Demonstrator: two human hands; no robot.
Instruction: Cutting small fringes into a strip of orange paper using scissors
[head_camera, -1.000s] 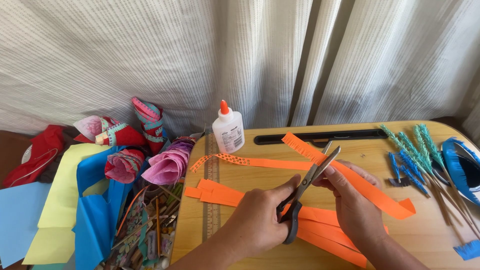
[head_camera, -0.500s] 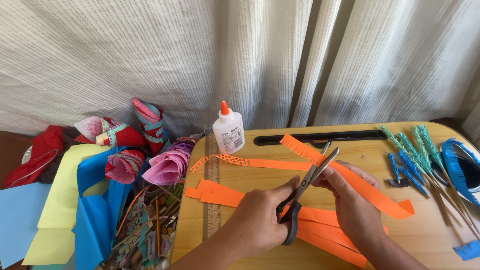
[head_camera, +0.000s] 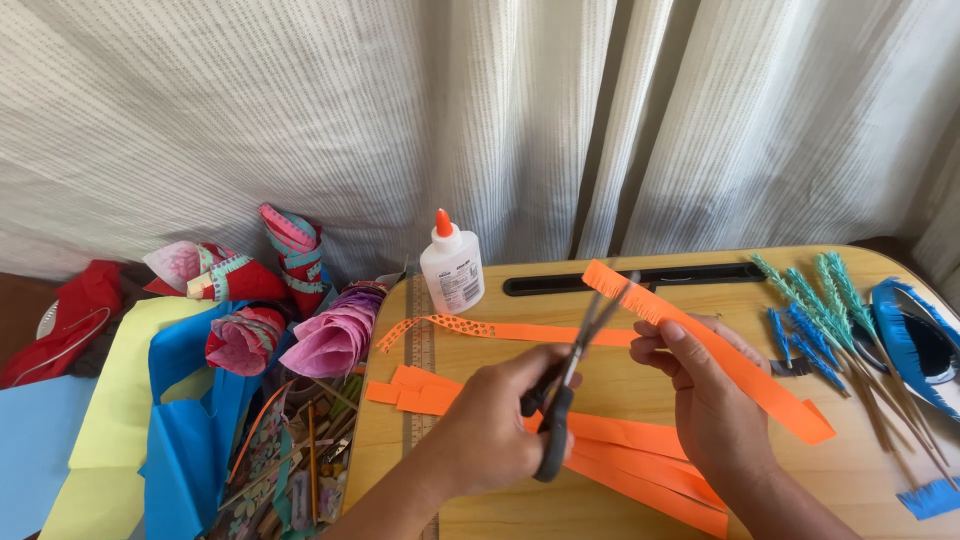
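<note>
1. Since a second ago the orange paper strip (head_camera: 710, 355) has slid a little way along under the blades, its fringed end now nearer the black slot at the back of the counter (head_camera: 870, 470); both hands have barely shifted.
2. The fingers (head_camera: 655, 345) of the right hand (head_camera: 715, 400) are closed on the strip, pinching it just below the fringed end and holding it raised and slanted so that its edge meets the blades.
3. The left hand (head_camera: 490, 425) has its fingers wrapped through the black handles of the scissors (head_camera: 570, 385), blades pointing up and away, tips at the strip's cut edge and only slightly parted.
4. The strip's far end trails down to the right and rests on the counter, which keeps it taut for snipping.
5. Under both hands lies a fan of more orange strips (head_camera: 620, 450), uncut and within easy reach; one punched with holes (head_camera: 450, 327) lies farther back.
6. A ruler (head_camera: 420, 350) lies along the counter's left edge, beside a white glue bottle with an orange cap (head_camera: 451, 268) standing upright.
7. To the right, teal and blue fringed sticks (head_camera: 815, 310) lie grouped together near a blue fringed roll (head_camera: 915, 335).
8. Off the counter to the left, rolled paper cones (head_camera: 290, 320) and yellow and blue sheets (head_camera: 150, 400) are piled against the white curtain (head_camera: 300, 110).
</note>
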